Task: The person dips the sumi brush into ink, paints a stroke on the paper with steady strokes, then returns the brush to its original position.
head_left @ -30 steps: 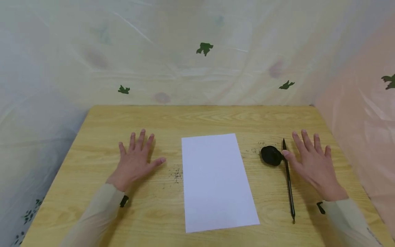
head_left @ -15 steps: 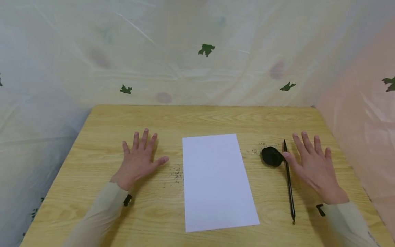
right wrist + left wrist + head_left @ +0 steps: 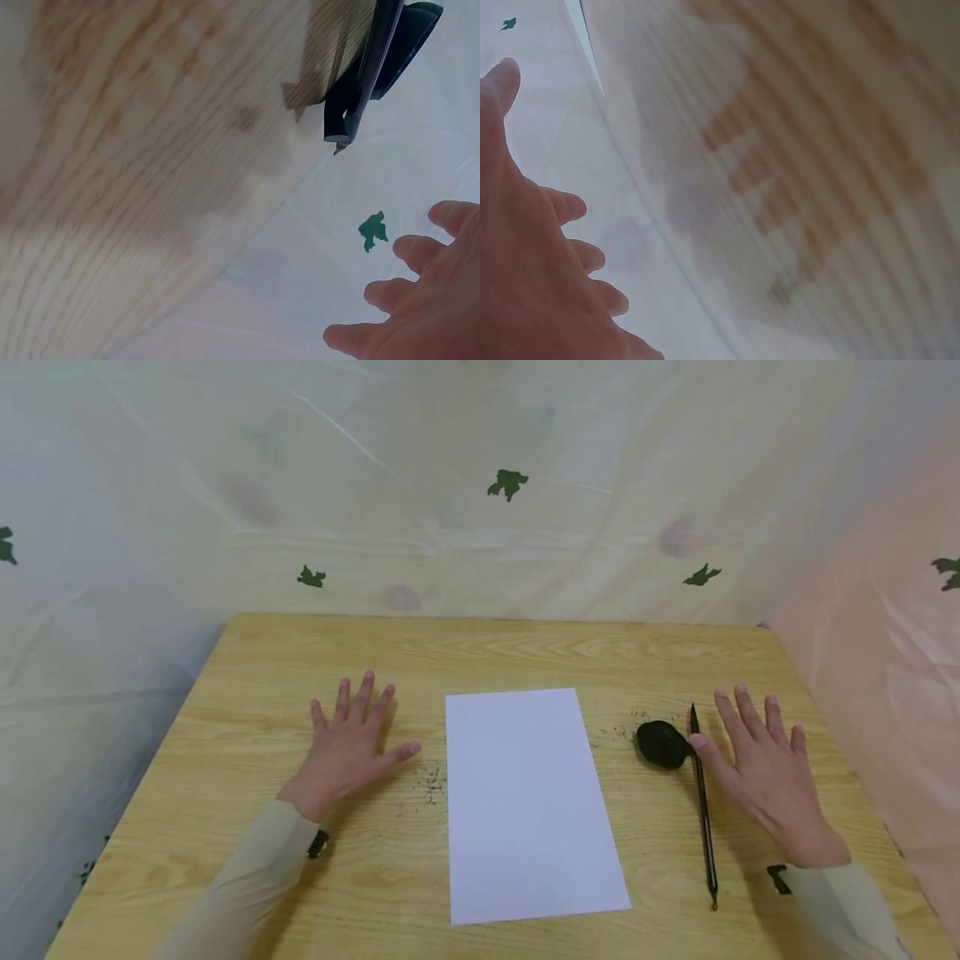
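Observation:
Palm down over the left part of the wooden table (image 3: 225, 735), my left hand (image 3: 343, 762) has its fingers spread and holds nothing. In the left wrist view the hand (image 3: 540, 255) shows along the left edge, apart from the tabletop. My right hand (image 3: 772, 785) is also spread palm down, its thumb overlapping a black brush (image 3: 703, 818) in the head view. That brush lies lengthwise, pointed end away from me, against a small round black dish (image 3: 662, 745). A blank white sheet of paper (image 3: 528, 810) lies between the hands.
Dark specks (image 3: 431, 787) mark the table left of the paper, and more show near the dish. A pale plastic sheet (image 3: 405, 510) with green bird shapes hangs behind the table. Pinkish sheeting (image 3: 877, 635) hangs at the right. A black strap end (image 3: 318, 843) shows at the left cuff.
My left hand has shifted slightly to the right, towards the paper. The right hand stays spread by the brush, and the head view has tilted and shifted a little.

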A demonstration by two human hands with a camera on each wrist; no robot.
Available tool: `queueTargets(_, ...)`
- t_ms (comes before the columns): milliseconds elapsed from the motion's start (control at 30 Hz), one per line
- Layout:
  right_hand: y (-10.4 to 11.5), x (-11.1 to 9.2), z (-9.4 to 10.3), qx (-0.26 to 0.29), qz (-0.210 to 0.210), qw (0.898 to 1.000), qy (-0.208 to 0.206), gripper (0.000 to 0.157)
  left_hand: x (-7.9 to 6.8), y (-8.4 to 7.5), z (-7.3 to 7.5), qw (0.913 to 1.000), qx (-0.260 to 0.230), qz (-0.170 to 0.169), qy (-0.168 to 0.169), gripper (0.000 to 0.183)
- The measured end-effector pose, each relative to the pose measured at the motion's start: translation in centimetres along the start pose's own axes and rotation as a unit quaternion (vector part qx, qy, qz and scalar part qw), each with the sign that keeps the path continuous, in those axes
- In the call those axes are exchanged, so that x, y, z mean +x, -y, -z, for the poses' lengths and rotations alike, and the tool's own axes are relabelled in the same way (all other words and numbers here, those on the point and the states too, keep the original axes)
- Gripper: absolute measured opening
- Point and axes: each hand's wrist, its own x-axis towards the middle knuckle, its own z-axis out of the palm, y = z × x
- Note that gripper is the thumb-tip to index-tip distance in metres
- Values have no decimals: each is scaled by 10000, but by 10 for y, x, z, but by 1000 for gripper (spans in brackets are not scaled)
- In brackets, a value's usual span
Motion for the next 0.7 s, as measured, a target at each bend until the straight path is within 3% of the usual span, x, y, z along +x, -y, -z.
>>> queueTargets(400, 10, -8, 1, 125, 179, 9997, -74, 75, -2, -16, -4, 9996, 27, -293, -22, 103)
queueTargets(700, 33, -15, 4, 306, 392, 9988, 1, 76, -6, -37, -6, 9971, -48, -760, 18, 98)
